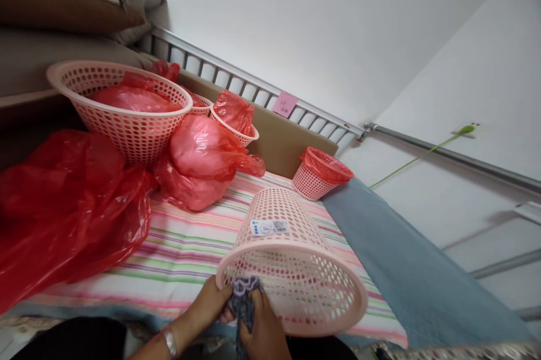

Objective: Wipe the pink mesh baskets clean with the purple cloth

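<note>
A pink perforated plastic basket (279, 208) lies on its side, its mouth towards me and a label (269, 227) on its upper side. My left hand (216, 297) is closed on the left part of its rim. In my right hand (264, 329) is a bunched dark grey cloth (244, 306) with a wavy lilac edge. The cloth is against the rim, close to my left fingers. Part of the cloth is hidden by my right hand.
Red plastic bags (76, 208) and a filled red bag (203, 157) lie to the left. A large pink basket (139, 129) stands behind them. Farther back is a small bag-lined basket (313, 180). A striped cloth (177, 247) covers the surface; stacked cushions (63, 10) rise at left.
</note>
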A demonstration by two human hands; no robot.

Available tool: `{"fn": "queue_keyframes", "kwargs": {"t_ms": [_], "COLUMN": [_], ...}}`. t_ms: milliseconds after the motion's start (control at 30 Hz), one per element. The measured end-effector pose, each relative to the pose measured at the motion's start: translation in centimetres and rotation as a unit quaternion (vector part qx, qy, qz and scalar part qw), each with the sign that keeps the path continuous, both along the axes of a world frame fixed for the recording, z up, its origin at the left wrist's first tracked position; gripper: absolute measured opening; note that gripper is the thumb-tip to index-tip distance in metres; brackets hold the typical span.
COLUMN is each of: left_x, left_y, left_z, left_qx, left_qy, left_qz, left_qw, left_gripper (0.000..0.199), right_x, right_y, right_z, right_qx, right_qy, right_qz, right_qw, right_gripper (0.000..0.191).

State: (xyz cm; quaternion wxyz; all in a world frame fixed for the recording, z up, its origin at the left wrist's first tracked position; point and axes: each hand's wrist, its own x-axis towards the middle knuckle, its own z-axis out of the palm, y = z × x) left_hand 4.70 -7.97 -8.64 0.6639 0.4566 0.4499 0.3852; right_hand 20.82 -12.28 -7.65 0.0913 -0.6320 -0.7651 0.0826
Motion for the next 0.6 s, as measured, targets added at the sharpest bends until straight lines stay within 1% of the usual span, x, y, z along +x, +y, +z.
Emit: {"fn": "queue_keyframes", "kwargs": {"t_ms": [67,133,267,333,367,433,500,600], "left_x": [-0.1,-0.2,-1.3,-2.2,-2.5,-3.2,-3.7,-4.0], "left_y": [-0.1,-0.1,0.2,0.3,0.4,0.7,0.9,1.2], "left_z": [0.0,0.2,1.5,2.3,2.6,3.0,3.1,2.6], "left_qx": [0.005,0.021,0.059,0.06,0.06,0.062,0.06,0.053], "left_qy": [0.006,0.018,0.056,0.066,0.069,0.071,0.07,0.06], "left_qz": [0.002,-0.003,-0.006,-0.004,-0.004,-0.002,0.001,0.005], "left_qw": [1.0,1.0,0.997,0.996,0.996,0.996,0.996,0.997], "left_gripper": [0.048,0.049,0.04,0.035,0.032,0.028,0.026,0.027], "right_x": [-0.3,-0.6,-0.9,-1.0,-1.1,-1.3,-1.4,-1.6], "right_y": [1.2,3.4,9.9,13.4,15.0,17.5,19.0,19.8], "right_z": [1.2,2.4,3.7,4.0,4.2,4.4,4.5,4.4], "right_qx": [-0.011,-0.017,-0.007,-0.003,0.01,0.031,0.031,0.004], "right_qy": [0.001,-0.007,-0.022,-0.019,-0.015,-0.005,0.0,-0.002], "right_qz": [-0.017,-0.043,-0.092,-0.088,-0.082,-0.081,-0.099,-0.111], "right_qw": [1.0,0.999,0.995,0.996,0.996,0.996,0.995,0.994], "right_gripper": [0.049,0.05,0.051,0.045,0.043,0.042,0.043,0.042]}}
